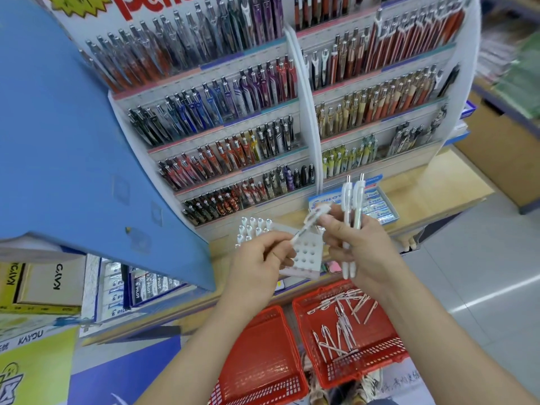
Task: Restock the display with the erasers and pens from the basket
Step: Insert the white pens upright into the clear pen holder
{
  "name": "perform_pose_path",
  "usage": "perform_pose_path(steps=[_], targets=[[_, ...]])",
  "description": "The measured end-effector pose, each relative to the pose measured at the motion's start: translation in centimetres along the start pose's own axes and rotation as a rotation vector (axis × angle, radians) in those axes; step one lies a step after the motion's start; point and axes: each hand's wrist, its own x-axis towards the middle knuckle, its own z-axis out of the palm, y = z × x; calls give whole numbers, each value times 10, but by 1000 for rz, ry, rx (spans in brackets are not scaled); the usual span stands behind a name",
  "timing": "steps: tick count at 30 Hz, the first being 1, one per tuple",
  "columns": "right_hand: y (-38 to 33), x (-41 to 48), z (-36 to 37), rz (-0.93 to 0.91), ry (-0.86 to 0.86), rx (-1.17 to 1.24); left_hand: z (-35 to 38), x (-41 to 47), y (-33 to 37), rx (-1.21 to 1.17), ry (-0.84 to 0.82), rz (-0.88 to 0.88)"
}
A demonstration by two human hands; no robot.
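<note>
One pen, white, is pinched at its lower end between thumb and fingertips of the left hand. It slants up to the right hand, whose thumb and forefinger meet its top. Under it, at the shelf's front edge, stands the holder; only its left holes carry stock. Right fingers curl round two pens, held upright. Eraser box sits behind, toward the shelf's right. Below, the basket holds loose pens. Likely light, stiff, smooth-barrelled, so slippery; take mid-barrel, clear of the clip.
</note>
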Motion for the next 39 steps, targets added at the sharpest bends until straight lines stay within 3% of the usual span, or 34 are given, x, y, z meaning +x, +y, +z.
perform_pose_path(steps=[4, 8, 10, 13, 20, 24, 29, 33, 39], targets=[[10, -1, 12, 30, -4, -42, 8, -6, 12, -236, -6, -109], [12, -1, 16, 17, -30, -127, 0, -4, 16, -84, 18, -23], [8, -3, 15, 16, -63, -257, -12, 2, 22, -151, 92, -24], [5, -7, 15, 49, -121, -441, -27, 10, 34, -250, 22, -29], [6, -6, 17, 67, -198, -579, -41, 17, 34, -213, 2, -58], [15, -1, 10, 43, -115, -468, -53, 21, 34, -168, 126, -38], [26, 12, -13, 71, 178, -381, -74, 29, 21, 51, 341, 31], [34, 13, -26, 38, 256, -308, -64, 25, 4, 194, 349, 33], [47, 14, -37, 63, 287, -400, -58, 24, -20, 358, 336, 90]])
